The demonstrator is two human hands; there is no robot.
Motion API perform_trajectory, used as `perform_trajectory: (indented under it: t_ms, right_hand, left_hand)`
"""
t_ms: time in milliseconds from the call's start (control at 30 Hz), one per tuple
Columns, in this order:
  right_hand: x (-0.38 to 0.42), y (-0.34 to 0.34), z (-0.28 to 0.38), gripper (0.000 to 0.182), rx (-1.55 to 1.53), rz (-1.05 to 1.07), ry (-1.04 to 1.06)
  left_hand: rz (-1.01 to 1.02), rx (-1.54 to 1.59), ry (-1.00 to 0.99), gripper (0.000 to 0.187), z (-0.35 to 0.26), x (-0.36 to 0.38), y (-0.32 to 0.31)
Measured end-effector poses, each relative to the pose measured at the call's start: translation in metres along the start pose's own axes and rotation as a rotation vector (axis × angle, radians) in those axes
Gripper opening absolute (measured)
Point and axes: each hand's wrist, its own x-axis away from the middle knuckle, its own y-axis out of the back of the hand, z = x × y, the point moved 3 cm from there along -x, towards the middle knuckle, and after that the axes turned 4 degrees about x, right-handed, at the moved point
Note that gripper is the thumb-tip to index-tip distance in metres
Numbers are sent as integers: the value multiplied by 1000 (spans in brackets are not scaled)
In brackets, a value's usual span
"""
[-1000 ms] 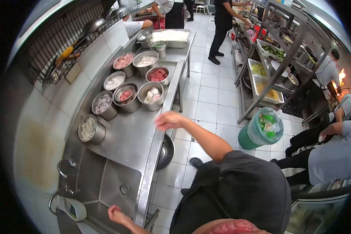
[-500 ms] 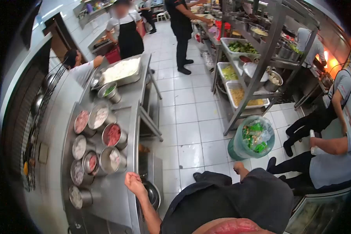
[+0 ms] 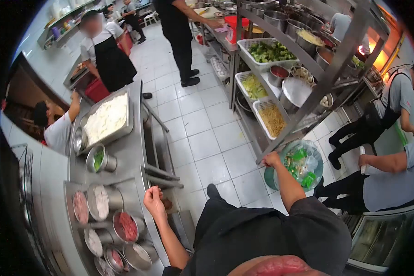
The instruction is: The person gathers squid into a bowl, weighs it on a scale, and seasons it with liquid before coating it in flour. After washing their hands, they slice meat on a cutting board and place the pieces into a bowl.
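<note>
My left hand [image 3: 155, 202] hangs beside the steel counter's edge, fingers curled in; no item shows in it. Nearest to it are metal pots on the counter [image 3: 124, 186], among them a pot of red meat [image 3: 128, 226] and a pot with pale contents [image 3: 140, 256]. My right hand [image 3: 271, 159] is curled into a fist in front of me, with nothing visible in it. It is close to the rim of the lined green bin [image 3: 270, 178], which holds green and clear plastic waste [image 3: 301, 165].
A large tray of white food [image 3: 106, 117] lies farther along the counter. At right stands a steel shelf [image 3: 308, 103] with baskets of broccoli [image 3: 270, 51] and noodles [image 3: 272, 120]. Several people work around; one co-worker [image 3: 391, 175] stands close at right. Tiled floor [image 3: 209, 142] runs between.
I have moved forward along the aisle, and the view has turned. My right hand has swung up and forward near the bin; my left hand stays beside the counter.
</note>
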Motion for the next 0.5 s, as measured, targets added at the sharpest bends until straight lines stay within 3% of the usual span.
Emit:
perform_trajectory:
  t_ms: [33, 133, 200, 333, 400, 467, 500]
  right_hand:
    - [-16, 3, 5, 20, -38, 112, -15]
    - [-40, 19, -21, 11, 202, -42, 18]
    - [-21, 33, -26, 11, 224, -57, -166]
    - [16, 14, -102, 8, -316, -273, -425]
    - [26, -15, -151, 2, -335, -196, -523]
    - [20, -56, -214, 24, -261, 150, -489]
    - [10, -61, -203, 23, -308, 121, -536]
  left_hand:
    - [20, -4, 6, 14, 2, -25, -11]
    - [104, 7, 33, 14, -12, -94, -60]
    - [198, 9, 13, 15, -30, -142, -103]
    - [420, -43, -53, 18, -73, -217, -199]
    - [517, -54, -79, 18, -89, -249, -248]
    - [618, -34, -100, 19, -95, -281, -298]
    - [635, -58, -108, 18, -95, -298, -323]
